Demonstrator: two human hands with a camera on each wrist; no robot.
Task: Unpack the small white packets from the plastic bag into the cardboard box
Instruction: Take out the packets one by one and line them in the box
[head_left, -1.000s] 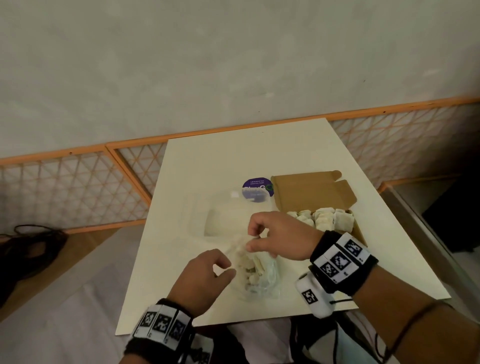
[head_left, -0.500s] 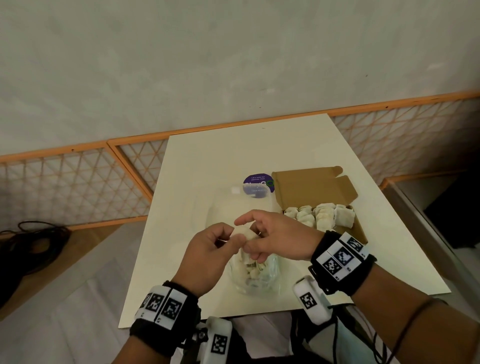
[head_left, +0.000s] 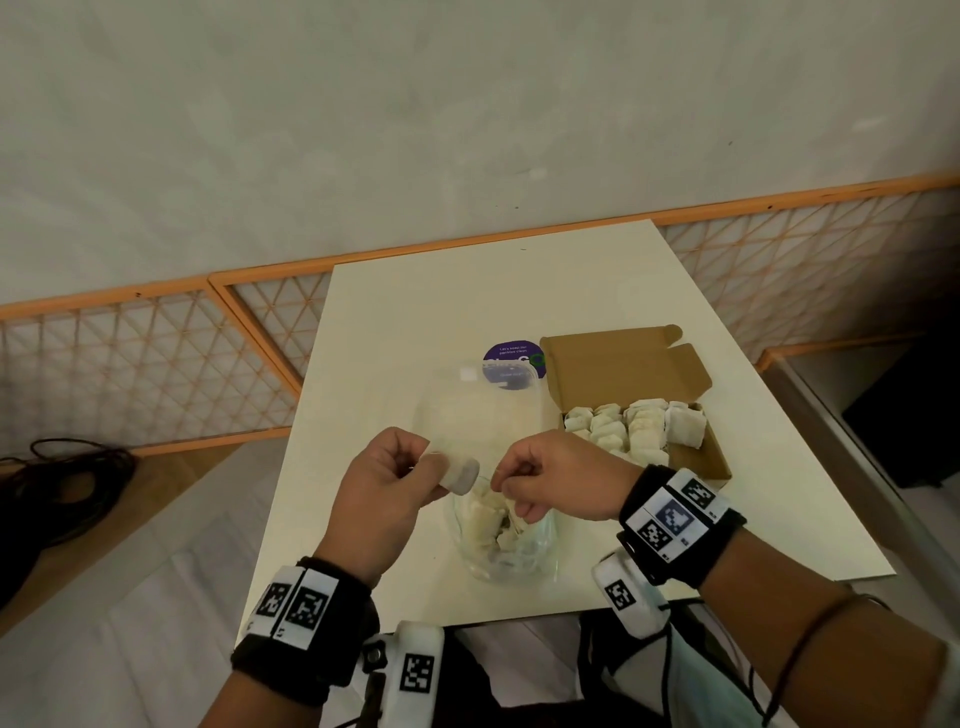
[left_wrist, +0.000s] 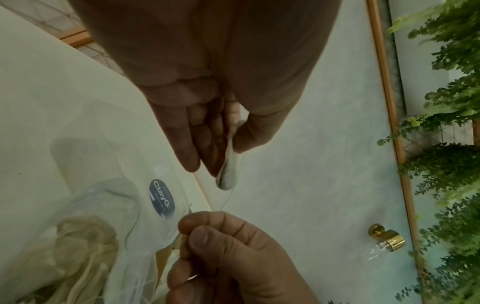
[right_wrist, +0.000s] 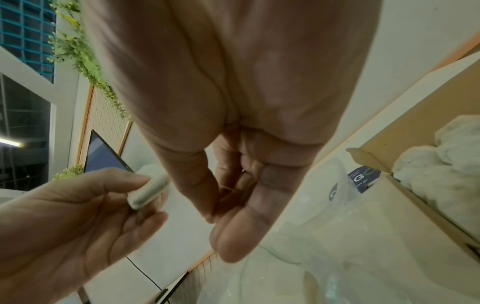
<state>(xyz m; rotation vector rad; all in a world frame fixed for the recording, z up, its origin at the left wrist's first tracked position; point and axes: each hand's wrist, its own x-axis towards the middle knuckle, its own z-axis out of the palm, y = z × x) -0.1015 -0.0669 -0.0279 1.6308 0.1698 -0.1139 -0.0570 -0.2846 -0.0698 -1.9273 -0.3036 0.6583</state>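
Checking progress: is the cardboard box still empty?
No. The head view shows the box already holding rows of white packets.

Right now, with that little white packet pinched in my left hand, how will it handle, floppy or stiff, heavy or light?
Probably soft: the white packet sags and bends between the left hand fingers. Likely very light, since thumb and fingertips alone hold it. A thin thread runs to the right hand, so it may tangle or tug.

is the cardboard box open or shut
Open: the cardboard box has its lid flap folded back, and white packets lie exposed in rows inside.
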